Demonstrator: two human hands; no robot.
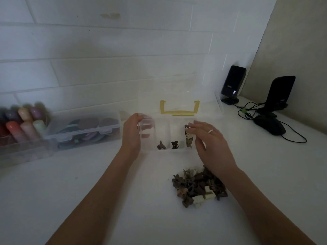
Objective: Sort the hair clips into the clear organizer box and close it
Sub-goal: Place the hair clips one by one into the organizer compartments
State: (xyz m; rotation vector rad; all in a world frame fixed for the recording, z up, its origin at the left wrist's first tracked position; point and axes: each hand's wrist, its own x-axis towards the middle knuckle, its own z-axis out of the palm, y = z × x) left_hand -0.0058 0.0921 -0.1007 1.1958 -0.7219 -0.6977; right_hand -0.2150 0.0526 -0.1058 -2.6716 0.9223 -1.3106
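Clips (199, 189) mostly sit heaped just in front of the organizer box (166, 137), whose lid stands open. My left hand (131, 135) clasps its left end; my right hand (206, 138) pinches clips over its rightmost compartment. Only a few are sorted.

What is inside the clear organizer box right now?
In the clear organizer box: one brownish clip in the second compartment, one dark clip in the third, several clips in the rightmost. The right hand partly covers those; the leftmost looks empty.
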